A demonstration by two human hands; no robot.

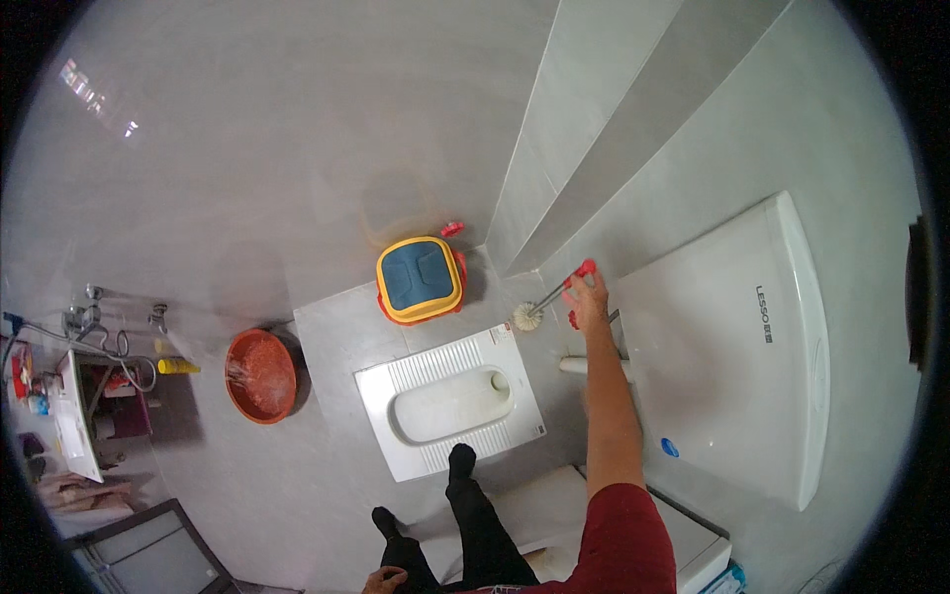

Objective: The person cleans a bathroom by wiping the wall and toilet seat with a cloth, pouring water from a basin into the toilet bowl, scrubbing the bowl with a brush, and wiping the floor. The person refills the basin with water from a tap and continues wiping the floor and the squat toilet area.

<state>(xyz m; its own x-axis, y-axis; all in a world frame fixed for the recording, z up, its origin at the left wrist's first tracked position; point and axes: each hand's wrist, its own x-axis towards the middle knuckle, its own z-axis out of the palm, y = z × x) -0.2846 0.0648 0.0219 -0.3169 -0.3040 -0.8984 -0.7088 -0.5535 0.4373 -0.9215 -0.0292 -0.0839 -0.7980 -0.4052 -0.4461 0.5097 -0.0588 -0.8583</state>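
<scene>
1. Grey bathroom tiles surround a white squat toilet (450, 401).
2. Right hand (590, 299) grips a red-handled toilet brush (550, 295), bristle head low beside the pan's corner.
3. Left hand (384, 579) hangs low, grip unclear.

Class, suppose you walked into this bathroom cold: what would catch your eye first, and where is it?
First the right hand, stretched out to the corner and gripping a red-handled toilet brush above the white squat toilet set in the floor. Next, the bright yellow and blue stool behind the toilet and the orange basin to its left.
</scene>
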